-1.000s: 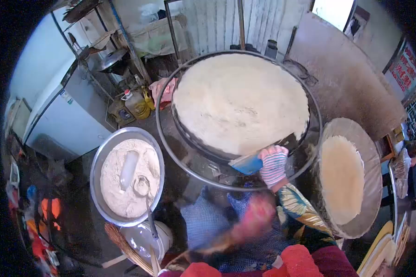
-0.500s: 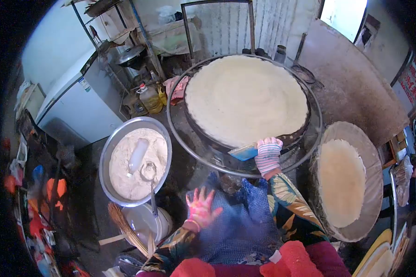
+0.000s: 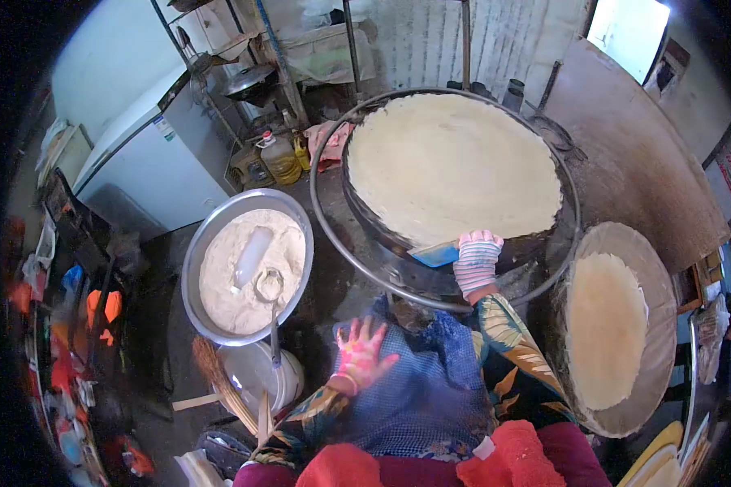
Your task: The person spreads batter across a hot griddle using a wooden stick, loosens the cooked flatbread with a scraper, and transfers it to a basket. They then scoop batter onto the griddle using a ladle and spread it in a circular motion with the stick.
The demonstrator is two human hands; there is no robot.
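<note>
My right hand, in a striped glove, grips a blue scraper at the front edge of a large round griddle. A thin pale pancake covers nearly all of the griddle's top, its edge ragged. The scraper's blade lies against the pancake's near edge; whether it is under it I cannot tell. My left hand, in a pink patterned glove, holds nothing. Its fingers are spread in front of my blue checked apron. A metal ring runs around the griddle.
Left stands a metal basin of pale flour-like mix, with a plastic bottle and a ladle in it. Below it are a white bucket and a straw brush. To the right, another pancake lies on a round tray.
The view has shifted, so the griddle appears farther right. My right hand keeps the scraper at the front rim. My left hand remains spread, with little visible movement.
</note>
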